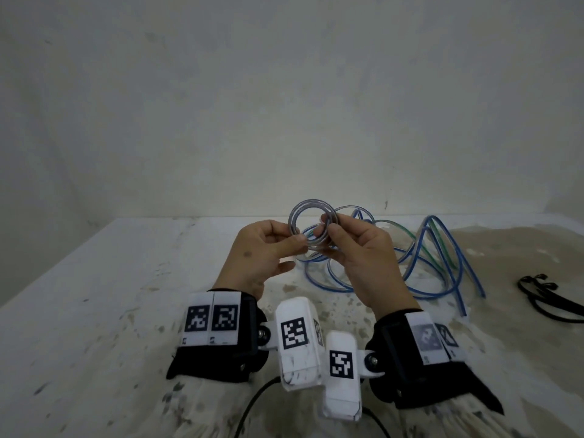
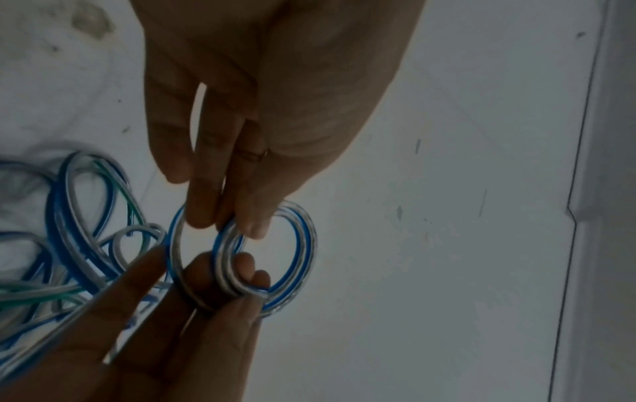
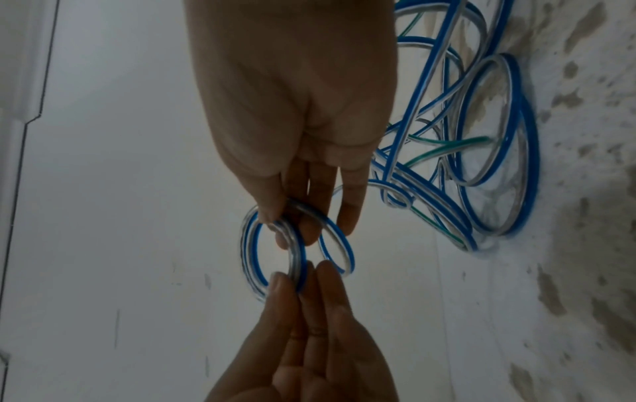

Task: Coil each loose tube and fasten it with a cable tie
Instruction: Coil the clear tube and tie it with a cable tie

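A clear tube with a blue stripe is wound into a small coil (image 1: 294, 216) held above the table in front of me. My left hand (image 1: 300, 243) pinches the coil's lower left side between thumb and fingers. My right hand (image 1: 325, 230) pinches its right side. In the left wrist view the left hand (image 2: 228, 224) comes from the top onto the coil (image 2: 304, 253), and the right hand (image 2: 247, 285) grips it from below. In the right wrist view the right hand (image 3: 280, 228) holds the coil (image 3: 248, 253), one loop stands apart, and the left hand (image 3: 302, 274) touches it from below.
A tangle of loose blue-striped and green-striped tubes (image 1: 430, 217) (image 2: 77, 239) (image 3: 531, 152) lies on the stained white table (image 1: 126, 279), just behind and right of my hands. Black cable ties (image 1: 568, 303) lie at the far right. A wall stands close behind the table.
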